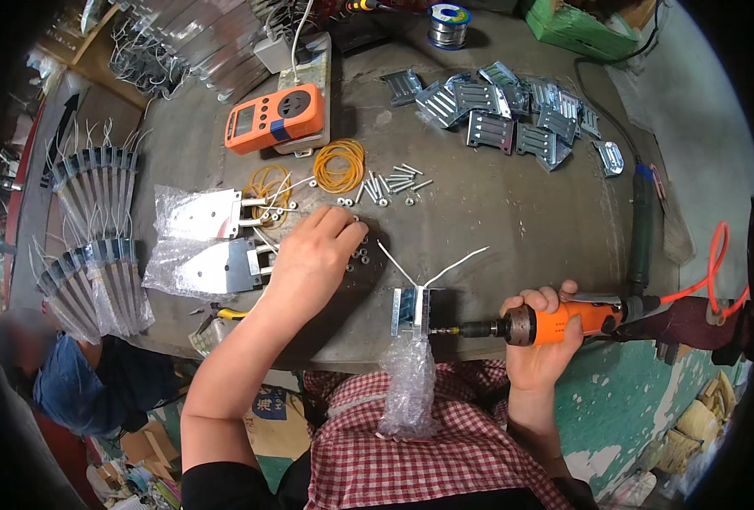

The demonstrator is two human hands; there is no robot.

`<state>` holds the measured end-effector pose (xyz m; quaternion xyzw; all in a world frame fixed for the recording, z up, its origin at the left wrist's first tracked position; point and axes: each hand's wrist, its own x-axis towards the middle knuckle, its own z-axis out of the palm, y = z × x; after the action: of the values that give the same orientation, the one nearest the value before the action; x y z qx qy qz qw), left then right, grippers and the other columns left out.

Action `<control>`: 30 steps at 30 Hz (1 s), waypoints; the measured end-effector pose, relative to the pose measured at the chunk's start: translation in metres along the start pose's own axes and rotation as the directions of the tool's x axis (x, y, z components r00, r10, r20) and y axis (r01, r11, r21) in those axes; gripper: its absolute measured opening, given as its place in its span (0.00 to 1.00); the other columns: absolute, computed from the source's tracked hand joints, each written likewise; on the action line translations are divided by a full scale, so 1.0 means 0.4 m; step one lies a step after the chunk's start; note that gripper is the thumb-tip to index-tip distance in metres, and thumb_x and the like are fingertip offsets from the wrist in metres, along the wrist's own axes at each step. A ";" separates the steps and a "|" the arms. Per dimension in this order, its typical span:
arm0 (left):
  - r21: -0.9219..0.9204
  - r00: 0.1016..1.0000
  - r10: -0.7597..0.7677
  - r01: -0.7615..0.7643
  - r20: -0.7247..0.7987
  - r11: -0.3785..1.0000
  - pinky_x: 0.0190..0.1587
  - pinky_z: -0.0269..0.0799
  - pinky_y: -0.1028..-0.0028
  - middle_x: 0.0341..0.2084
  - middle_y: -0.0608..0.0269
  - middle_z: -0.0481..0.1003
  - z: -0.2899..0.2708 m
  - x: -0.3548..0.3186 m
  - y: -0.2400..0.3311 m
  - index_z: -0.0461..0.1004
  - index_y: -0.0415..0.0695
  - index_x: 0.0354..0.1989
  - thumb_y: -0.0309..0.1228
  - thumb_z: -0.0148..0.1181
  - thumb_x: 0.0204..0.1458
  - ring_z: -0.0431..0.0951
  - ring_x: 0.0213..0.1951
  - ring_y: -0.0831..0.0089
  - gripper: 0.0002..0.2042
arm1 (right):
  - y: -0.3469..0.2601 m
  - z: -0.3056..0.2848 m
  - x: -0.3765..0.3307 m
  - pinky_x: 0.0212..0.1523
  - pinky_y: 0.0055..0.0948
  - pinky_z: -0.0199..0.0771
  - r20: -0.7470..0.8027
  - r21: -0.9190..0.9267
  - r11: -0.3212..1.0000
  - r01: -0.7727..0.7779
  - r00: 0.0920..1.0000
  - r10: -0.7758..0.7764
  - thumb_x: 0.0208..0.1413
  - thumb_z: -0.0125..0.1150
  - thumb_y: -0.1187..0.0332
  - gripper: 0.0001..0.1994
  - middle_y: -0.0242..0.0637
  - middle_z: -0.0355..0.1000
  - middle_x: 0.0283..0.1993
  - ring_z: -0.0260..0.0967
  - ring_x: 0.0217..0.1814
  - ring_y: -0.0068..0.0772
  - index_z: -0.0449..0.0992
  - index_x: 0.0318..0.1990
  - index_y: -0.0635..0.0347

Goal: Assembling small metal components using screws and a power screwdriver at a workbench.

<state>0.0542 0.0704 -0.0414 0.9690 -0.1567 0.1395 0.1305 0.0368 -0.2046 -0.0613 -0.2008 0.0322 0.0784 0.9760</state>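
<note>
My left hand (313,246) is over the bench, its fingers curled down together among small nuts (364,253). Whatever its fingertips pinch is hidden. In my right hand (537,367) lies an orange pneumatic screwdriver (555,324), held level with its bit pointing left. The bit's tip is at the side of a metal bracket piece (406,311) at the bench's near edge; I cannot tell if they touch. Two white wires (455,265) spread upward from this piece. Bubble wrap (408,387) covers its lower end, which hangs over the edge against a checked apron.
Loose screws (385,185), yellow rubber bands (339,166) and an orange meter (275,119) lie beyond my left hand. Wrapped metal plates (215,268) are at left, near yellow-handled pliers (232,314). Slotted brackets (489,129) pile up at back right, by a solder spool (449,32). Someone sits at far left.
</note>
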 end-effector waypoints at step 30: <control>-0.627 0.954 -0.261 0.293 0.146 0.722 0.37 0.72 0.74 0.29 0.59 0.75 -0.046 -0.125 0.177 0.70 0.42 0.43 0.21 0.61 0.40 0.77 0.33 0.70 0.18 | 0.001 -0.005 0.000 0.56 0.39 0.55 0.011 0.123 0.992 -0.026 1.000 0.025 0.48 0.61 0.67 0.21 0.29 0.59 0.36 0.59 0.45 0.26 0.62 0.50 0.51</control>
<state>-0.0198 0.0243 -0.0249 0.8809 -0.0513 0.0336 0.4692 0.0366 -0.2053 -0.0632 -0.1396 0.0349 0.0895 0.9855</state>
